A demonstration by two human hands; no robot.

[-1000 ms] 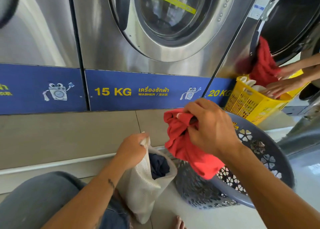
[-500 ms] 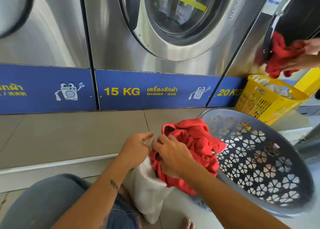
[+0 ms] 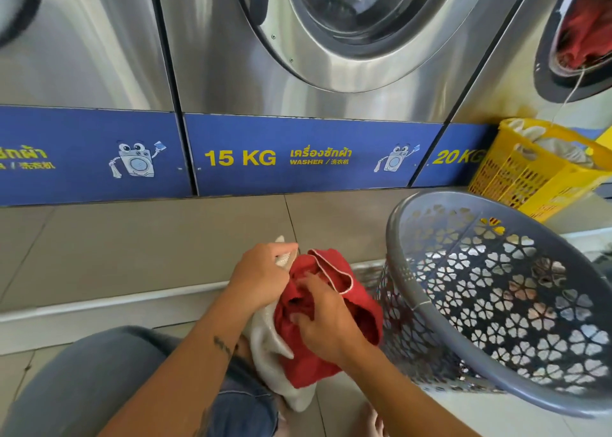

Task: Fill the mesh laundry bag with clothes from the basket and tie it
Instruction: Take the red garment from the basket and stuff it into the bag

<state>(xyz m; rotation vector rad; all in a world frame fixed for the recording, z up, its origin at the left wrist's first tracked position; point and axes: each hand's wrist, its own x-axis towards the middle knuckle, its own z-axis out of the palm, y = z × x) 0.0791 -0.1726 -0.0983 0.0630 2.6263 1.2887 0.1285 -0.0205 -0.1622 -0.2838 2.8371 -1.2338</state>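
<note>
Left hand grips the white mesh laundry bag's rim. Right hand, just beside it, clutches a red garment bunched over the bag's mouth; the bag hangs straight below. Grey basket lies right of that hand.

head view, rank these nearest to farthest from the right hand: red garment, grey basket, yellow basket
1. red garment: gripped by the right hand at the mouth of the mesh bag.
2. grey basket: just to the right of the hand, on the floor.
3. yellow basket: far right, farther back.
</note>
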